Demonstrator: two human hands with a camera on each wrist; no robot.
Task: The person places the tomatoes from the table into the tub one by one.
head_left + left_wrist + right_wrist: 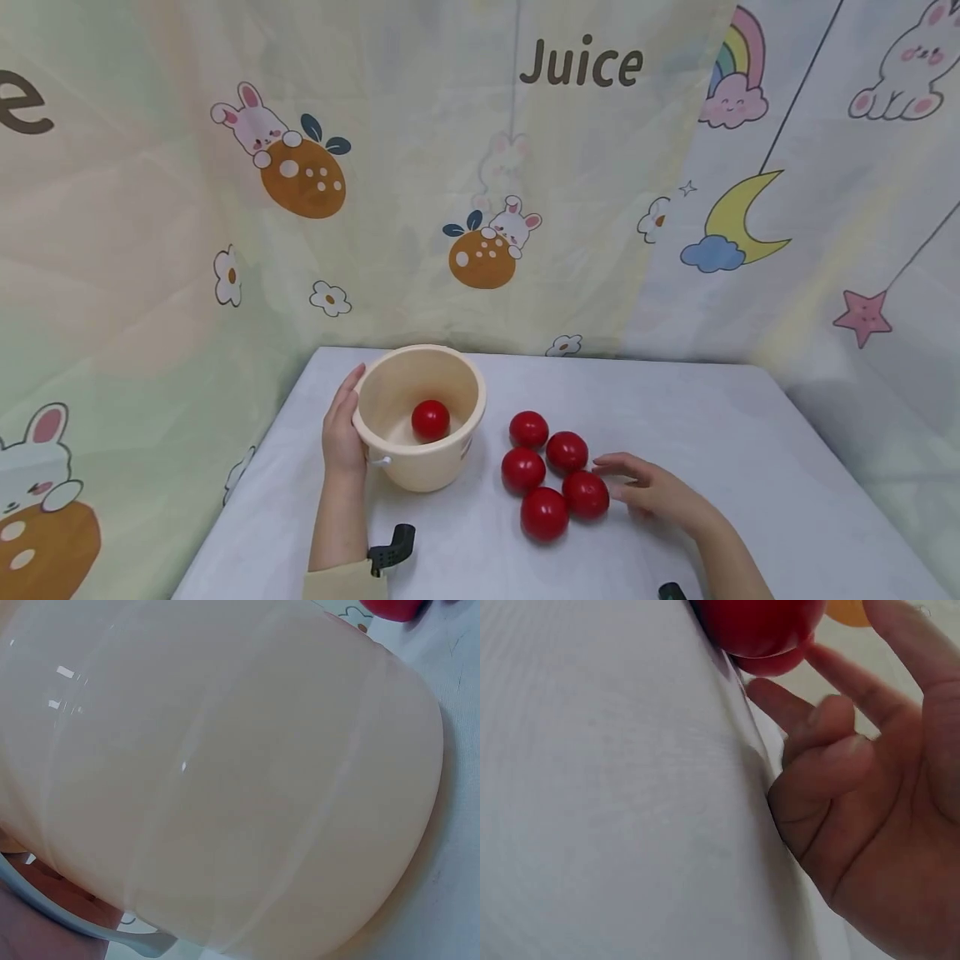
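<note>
Right now my left hand (343, 433) cups the bucket (420, 467), fingers straight. My right hand (654, 492), fingers loosely apart, nears a tomato (586, 493) at lower centre; it looks smooth and rollable, so I'd take it round the middle.

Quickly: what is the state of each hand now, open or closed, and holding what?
Left hand: open, fingers resting straight against the side of the cream bucket.
Right hand: open, holding nothing, fingers reaching toward the nearest red ball.
</note>
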